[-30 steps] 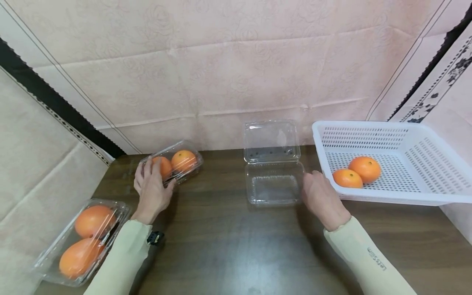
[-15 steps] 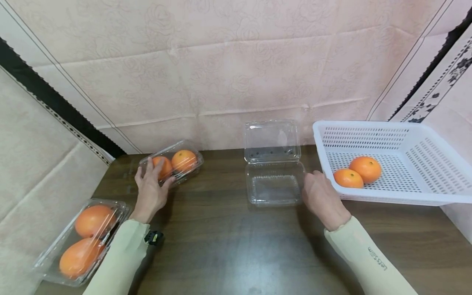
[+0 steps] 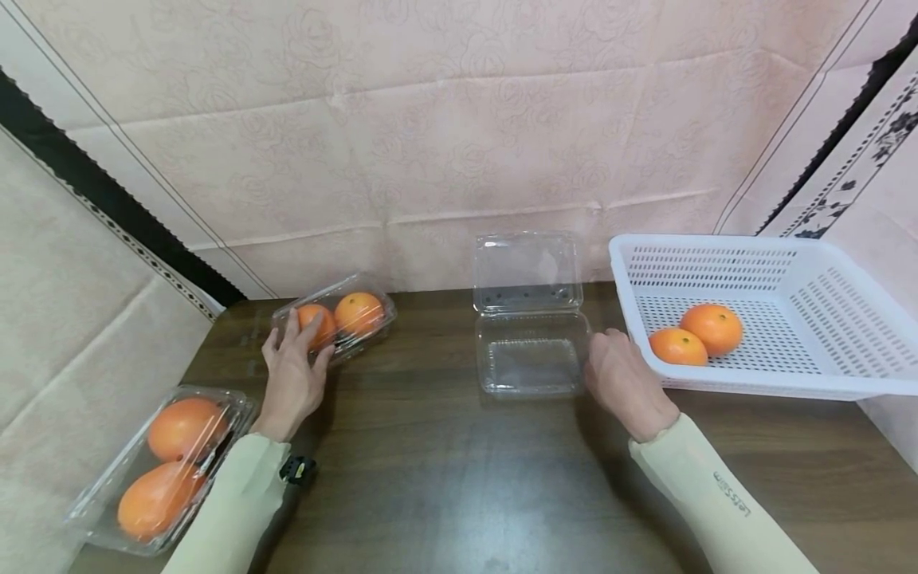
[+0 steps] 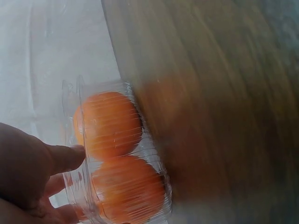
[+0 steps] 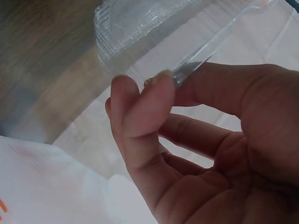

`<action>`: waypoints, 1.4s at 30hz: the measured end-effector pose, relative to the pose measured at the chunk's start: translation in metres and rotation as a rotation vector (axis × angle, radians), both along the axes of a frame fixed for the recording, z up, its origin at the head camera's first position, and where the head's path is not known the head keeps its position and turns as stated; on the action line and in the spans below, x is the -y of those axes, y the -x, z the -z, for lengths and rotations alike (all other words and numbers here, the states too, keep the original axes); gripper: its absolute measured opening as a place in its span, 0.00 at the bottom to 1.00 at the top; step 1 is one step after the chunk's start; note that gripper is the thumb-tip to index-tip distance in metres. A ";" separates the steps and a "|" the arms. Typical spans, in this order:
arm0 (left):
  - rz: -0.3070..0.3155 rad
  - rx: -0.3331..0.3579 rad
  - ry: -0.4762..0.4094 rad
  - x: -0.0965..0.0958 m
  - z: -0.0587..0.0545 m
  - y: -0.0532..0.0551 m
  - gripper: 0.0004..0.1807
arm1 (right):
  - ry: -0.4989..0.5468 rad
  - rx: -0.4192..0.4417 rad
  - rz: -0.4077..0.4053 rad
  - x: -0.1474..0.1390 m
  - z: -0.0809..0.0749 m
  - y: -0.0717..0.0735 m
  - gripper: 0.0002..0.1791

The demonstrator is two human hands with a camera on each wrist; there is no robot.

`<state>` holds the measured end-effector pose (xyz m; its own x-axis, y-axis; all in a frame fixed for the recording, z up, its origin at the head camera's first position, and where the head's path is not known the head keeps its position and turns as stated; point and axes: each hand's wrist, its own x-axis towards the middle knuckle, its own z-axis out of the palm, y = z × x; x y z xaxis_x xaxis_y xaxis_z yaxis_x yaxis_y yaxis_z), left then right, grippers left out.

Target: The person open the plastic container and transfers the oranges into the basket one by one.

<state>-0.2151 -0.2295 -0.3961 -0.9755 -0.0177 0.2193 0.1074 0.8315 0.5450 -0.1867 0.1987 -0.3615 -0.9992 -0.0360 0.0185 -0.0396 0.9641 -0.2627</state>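
Observation:
My left hand [image 3: 294, 391] is at the left end of a closed clear plastic clamshell box [image 3: 369, 335] with two oranges [image 3: 358, 313] inside. In the left wrist view its thumb [image 4: 67, 157] lies against the box's rim, and the other fingers hold the end of the box, partly hidden. My right hand [image 3: 622, 383] pinches the right edge of an open clamshell box [image 3: 532, 371] between thumb and fingertips. This box lies with its lid [image 3: 527, 275] raised at the back, and nothing is in it.
A white perforated basket [image 3: 803, 319] with two oranges [image 3: 710, 329] stands at the right. Another closed clamshell box [image 3: 107, 494] with two oranges [image 3: 185, 430] is at the front left. Behind the brown table [image 3: 445, 486] rises a pink patterned cloth [image 3: 459, 159].
My left hand has drawn back slightly to the left, its fingers a little more spread on the box. The open box and right hand have shifted very slightly left.

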 end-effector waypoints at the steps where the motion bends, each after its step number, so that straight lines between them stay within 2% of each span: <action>1: 0.001 -0.004 0.000 0.000 0.000 0.000 0.31 | 0.001 0.008 0.000 0.000 0.000 0.001 0.05; 5: 0.007 -0.019 0.004 -0.001 0.000 -0.004 0.31 | 0.020 0.044 0.006 0.001 -0.001 0.003 0.05; 14: 0.041 -0.051 0.017 -0.003 -0.002 -0.010 0.30 | 0.019 0.031 -0.011 0.002 -0.002 0.007 0.06; 23: 0.034 -0.024 0.020 -0.005 -0.002 -0.020 0.30 | 0.040 0.020 -0.024 0.003 -0.002 0.011 0.05; 31: 0.030 0.022 0.021 -0.007 -0.003 -0.029 0.31 | 0.054 0.091 0.002 0.008 -0.003 0.017 0.05; 42: 0.046 0.032 0.025 -0.010 -0.006 -0.040 0.30 | 0.057 0.069 -0.007 0.013 0.000 0.024 0.05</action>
<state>-0.1750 -0.2198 -0.3906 -0.9816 0.0326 0.1881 0.1290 0.8395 0.5279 -0.2106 0.1861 -0.3610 -0.9978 -0.0443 -0.0486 -0.0265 0.9473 -0.3192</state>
